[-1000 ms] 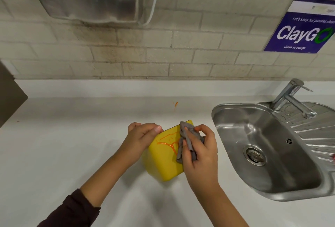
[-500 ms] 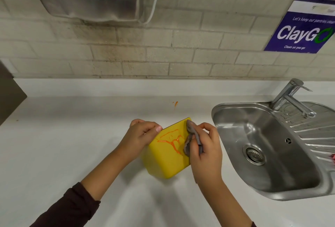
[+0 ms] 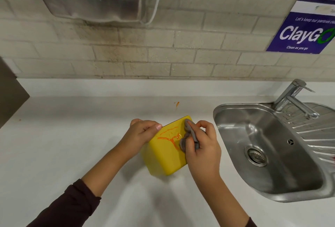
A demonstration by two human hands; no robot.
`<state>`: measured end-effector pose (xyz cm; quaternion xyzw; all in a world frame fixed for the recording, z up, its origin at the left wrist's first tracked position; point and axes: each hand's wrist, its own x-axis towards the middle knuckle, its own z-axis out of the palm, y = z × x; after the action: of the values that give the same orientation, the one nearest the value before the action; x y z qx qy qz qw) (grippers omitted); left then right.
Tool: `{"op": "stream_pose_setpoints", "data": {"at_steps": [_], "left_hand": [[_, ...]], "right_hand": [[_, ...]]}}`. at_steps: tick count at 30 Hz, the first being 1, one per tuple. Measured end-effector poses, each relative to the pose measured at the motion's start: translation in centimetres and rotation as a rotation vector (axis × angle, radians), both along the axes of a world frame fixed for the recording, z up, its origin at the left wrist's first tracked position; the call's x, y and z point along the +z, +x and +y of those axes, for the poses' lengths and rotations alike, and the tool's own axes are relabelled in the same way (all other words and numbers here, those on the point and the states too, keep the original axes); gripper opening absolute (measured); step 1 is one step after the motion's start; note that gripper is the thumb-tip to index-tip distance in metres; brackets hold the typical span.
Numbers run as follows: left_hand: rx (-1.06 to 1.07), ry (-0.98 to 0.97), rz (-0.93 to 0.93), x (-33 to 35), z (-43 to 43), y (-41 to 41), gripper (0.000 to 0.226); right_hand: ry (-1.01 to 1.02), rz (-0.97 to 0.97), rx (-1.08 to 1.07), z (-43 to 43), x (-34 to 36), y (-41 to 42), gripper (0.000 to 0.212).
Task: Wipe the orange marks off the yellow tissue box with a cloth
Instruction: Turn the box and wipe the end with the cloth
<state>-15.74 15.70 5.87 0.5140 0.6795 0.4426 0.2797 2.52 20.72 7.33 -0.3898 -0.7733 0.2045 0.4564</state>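
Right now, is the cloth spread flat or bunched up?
Bunched up: the grey cloth sits crumpled in the right hand, pressed against the yellow tissue box.

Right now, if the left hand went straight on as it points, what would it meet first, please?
Probably the grey cloth in the right hand, near the top edge of the tissue box.

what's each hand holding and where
The left hand grips the yellow tissue box at its top left edge; right hand grips the grey cloth round its middle.
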Motion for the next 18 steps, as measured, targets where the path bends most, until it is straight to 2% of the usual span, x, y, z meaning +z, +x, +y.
{"op": "stream_pose_setpoints", "data": {"at_steps": [5, 8, 11, 14, 18], "left_hand": [[-0.010, 0.025, -0.096, 0.0, 0.0, -0.2, 0.048], [-0.024, 0.017, -0.084, -0.2, 0.1, -0.3, 0.047], [0.004, 0.002, -0.066, -0.4, -0.1, -0.2, 0.041], [0.033, -0.008, -0.100, -0.4, -0.2, -0.1, 0.045], [0.066, -0.012, -0.118, -0.4, -0.3, 0.4, 0.048]], "right_hand": [[0.130, -0.151, 0.133, -1.1, 0.3, -0.2, 0.041], [0.252, -0.218, 0.176, -0.6, 0.0, 1.2, 0.037], [0.189, -0.200, 0.123, 0.1, 0.4, 1.6, 0.037], [0.090, -0.152, 0.043, -0.2, 0.9, 0.1, 0.040], [0.106, -0.186, 0.096, -1.3, 0.8, -0.7, 0.040]]}}
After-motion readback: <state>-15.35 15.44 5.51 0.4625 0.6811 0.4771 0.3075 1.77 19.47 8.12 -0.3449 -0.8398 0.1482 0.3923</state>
